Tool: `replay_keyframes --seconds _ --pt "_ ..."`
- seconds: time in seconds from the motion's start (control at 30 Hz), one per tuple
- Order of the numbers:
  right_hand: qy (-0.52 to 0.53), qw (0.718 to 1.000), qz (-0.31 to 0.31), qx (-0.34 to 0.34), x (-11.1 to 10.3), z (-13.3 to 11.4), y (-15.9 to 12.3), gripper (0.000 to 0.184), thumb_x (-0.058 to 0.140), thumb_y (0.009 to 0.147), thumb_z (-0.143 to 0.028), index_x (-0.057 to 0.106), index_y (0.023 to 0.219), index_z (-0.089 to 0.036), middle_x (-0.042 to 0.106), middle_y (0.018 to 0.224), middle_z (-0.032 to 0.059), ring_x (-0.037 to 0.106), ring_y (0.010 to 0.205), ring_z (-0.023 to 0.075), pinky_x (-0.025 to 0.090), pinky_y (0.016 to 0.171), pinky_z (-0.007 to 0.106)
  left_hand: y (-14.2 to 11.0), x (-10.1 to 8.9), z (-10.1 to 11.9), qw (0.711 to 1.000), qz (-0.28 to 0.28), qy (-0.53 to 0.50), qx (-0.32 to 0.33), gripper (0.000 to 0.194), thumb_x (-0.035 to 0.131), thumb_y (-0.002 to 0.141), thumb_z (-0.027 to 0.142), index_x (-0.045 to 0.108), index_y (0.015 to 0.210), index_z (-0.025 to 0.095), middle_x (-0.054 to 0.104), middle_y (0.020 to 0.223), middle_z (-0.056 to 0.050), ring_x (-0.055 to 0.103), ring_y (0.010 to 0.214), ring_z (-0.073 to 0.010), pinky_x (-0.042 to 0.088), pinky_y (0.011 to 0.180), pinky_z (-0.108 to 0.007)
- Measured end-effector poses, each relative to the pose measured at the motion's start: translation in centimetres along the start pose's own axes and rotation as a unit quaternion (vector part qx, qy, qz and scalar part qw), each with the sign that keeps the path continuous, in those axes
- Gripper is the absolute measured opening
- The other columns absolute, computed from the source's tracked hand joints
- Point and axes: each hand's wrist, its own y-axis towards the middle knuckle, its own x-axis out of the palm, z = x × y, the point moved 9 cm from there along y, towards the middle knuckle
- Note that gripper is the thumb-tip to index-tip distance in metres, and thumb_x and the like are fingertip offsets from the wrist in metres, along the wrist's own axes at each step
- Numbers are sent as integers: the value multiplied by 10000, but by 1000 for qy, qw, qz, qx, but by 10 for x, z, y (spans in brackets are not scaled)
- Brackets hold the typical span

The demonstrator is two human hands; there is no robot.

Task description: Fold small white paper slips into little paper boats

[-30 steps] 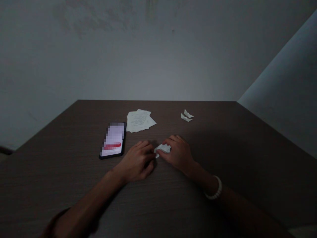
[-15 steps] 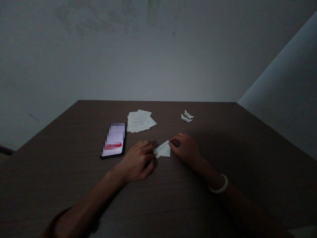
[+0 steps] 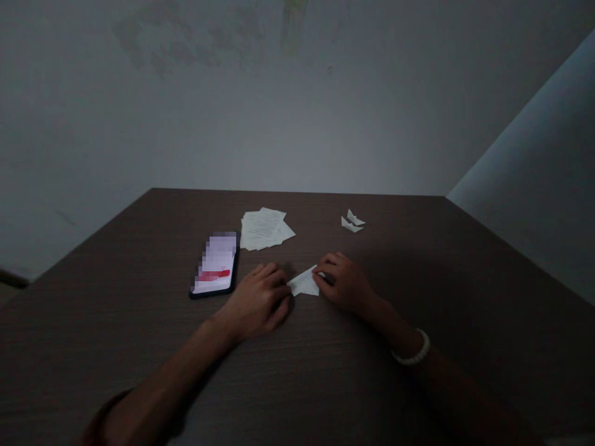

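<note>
A small white folded paper [image 3: 305, 284] lies on the dark wooden table [image 3: 418, 266], shaped like a triangle. My left hand [image 3: 258, 300] rests knuckles up with its fingertips pinching the paper's left corner. My right hand [image 3: 344, 282] has curled fingers pressed on the paper's right edge. A pale bead bracelet [image 3: 413, 354] circles my right wrist.
A lit phone [image 3: 214, 265] lies left of my hands. Behind it sits a loose pile of white paper sheets [image 3: 264, 228]. Two small folded paper pieces [image 3: 352, 222] rest at the back right. Grey walls close off the table's far and right sides.
My right hand slid off the top of the paper to its right edge, uncovering the triangular fold. My left hand stayed on the left corner.
</note>
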Motion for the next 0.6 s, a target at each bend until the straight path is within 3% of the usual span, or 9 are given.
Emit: replay_keyframes --seconds 0.3,0.6 --pt "37 998 -35 -38 1 -17 0 173 725 787 -301 642 877 -179 624 917 56 514 892 217 424 813 350 2 1 -10 998 0 33 -53 339 452 974 360 683 824 162 602 903 -88 502 910 -250 422 808 -409" --pt "28 999 -29 -10 5 -21 1 158 719 786 -286 637 879 -187 610 924 57 507 912 225 418 823 361 1 7 -29 989 44 -46 -130 161 612 886 309 665 874 158 614 963 -81 507 935 -252 445 826 -401"
